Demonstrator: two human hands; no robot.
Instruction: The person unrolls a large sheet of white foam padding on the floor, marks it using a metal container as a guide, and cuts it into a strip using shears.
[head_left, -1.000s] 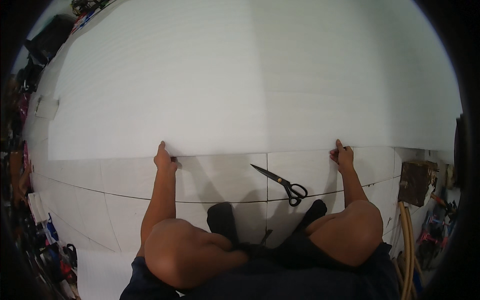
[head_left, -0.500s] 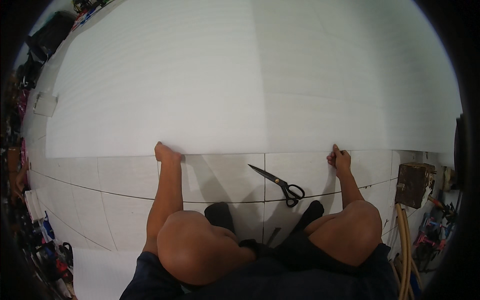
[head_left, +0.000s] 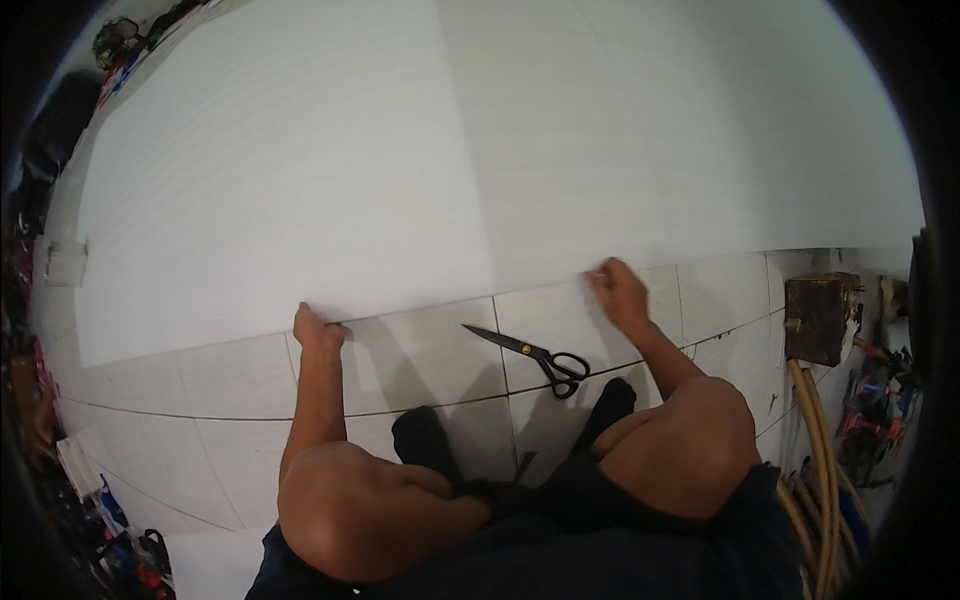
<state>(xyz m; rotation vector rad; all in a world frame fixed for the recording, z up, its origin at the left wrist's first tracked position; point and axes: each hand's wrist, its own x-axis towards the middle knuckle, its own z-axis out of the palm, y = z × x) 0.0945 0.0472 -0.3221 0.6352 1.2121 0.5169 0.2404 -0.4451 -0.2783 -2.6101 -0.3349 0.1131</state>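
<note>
A large white foam-like sheet [head_left: 280,180] lies over the tiled floor in front of me, with a see-through look. My left hand [head_left: 317,328] is closed on its near edge, thumb on top and the other fingers hidden beneath. My right hand [head_left: 619,295] is at the same edge further right, its fingers curled together and slightly blurred. Whether it pinches anything is hidden. Between my hands, closer to me, black scissors [head_left: 533,356] rest on the tiles, blades together and pointing far left.
My bent knees and dark-socked feet frame the near floor. To the right stand a worn brown block [head_left: 820,318] and several tan hoses [head_left: 820,450]. A small clear box-like object [head_left: 67,263] sits by the sheet's left edge. Clutter [head_left: 130,540] lines the left side.
My right hand has moved left along the sheet's edge, toward my left hand, which keeps its hold. The view has turned a little, so the edge now slants up to the right.
</note>
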